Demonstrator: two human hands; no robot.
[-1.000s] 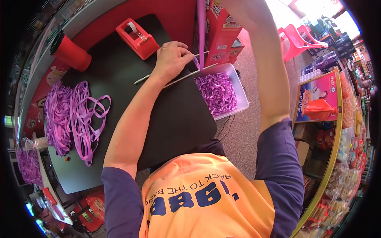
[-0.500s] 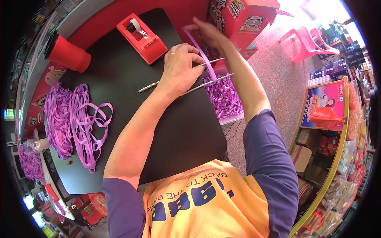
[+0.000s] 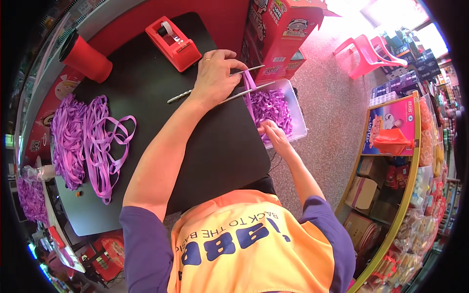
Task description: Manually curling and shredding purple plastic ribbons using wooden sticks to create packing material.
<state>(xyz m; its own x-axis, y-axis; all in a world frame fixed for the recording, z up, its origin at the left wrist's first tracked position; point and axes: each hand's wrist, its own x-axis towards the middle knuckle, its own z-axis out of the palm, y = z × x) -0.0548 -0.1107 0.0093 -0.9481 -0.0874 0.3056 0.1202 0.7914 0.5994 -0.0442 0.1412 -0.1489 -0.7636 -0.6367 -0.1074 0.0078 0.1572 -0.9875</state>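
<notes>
My left hand (image 3: 217,75) is closed over two thin metal rods (image 3: 265,85) laid across the black table's far right edge. The rods' tips stick out past the edge. A purple ribbon (image 3: 248,80) is looped around them beside my left fingertips. It runs down to my right hand (image 3: 276,137), whose fingers are pinched on it low beside the table edge. Under the rods, a pale plastic bin (image 3: 299,118) holds many short purple ribbon pieces (image 3: 273,108). Heaps of long purple ribbon (image 3: 68,141) lie at the table's left.
A red tape dispenser (image 3: 174,45) and a red tumbler (image 3: 87,59) are on the far side of the black table (image 3: 215,156). Beyond the bin stands a red carton (image 3: 278,39). A pink plastic chair (image 3: 364,56) and stocked shelves (image 3: 386,195) are to the right.
My right hand has swung down toward me from beyond the rods, bringing the ribbon round to the near side. My left hand stays on the rods. The view has shifted slightly.
</notes>
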